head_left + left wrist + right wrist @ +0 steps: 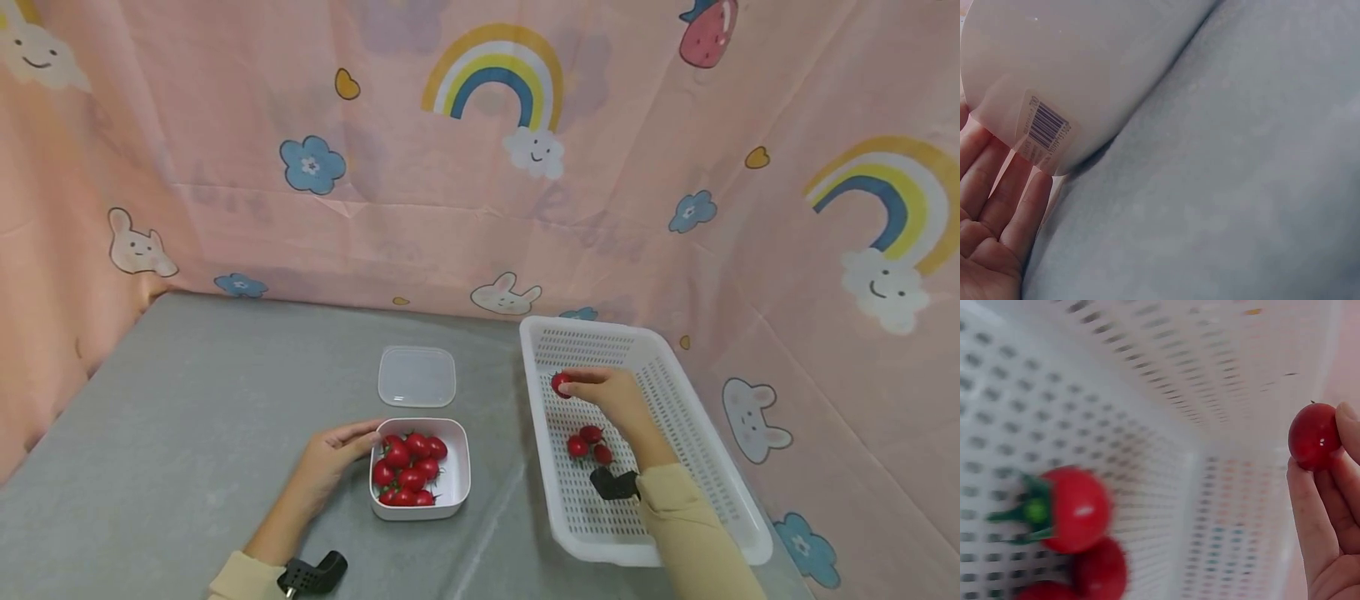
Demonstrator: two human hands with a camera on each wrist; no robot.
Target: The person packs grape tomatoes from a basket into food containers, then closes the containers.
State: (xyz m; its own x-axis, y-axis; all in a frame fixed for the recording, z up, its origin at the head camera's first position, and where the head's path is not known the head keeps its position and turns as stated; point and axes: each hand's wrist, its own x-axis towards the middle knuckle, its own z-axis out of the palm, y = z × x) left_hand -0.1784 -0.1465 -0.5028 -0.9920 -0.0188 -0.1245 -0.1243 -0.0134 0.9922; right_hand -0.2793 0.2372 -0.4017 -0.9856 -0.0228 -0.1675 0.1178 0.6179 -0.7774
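Observation:
My right hand (611, 398) pinches a cherry tomato (1314, 436) between thumb and fingertips, over the left side of the white perforated basket (558, 533). In the basket below lie 3 more cherry tomatoes (577, 447), one with its green stem showing in the right wrist view (1082, 509). My left hand (330, 457) rests against the upper left corner of a small white box (420, 513), its fingers fairly straight along the outer wall. Several red cherry tomatoes (411, 479) fill the box's left and middle; its right side shows bare floor.
A translucent lid (417, 377) lies flat on the grey table (210, 417), just behind the box. A barcode label (1047, 128) is stuck on the box. Behind the table and to its sides hangs a pink printed curtain (405, 175), close behind the basket.

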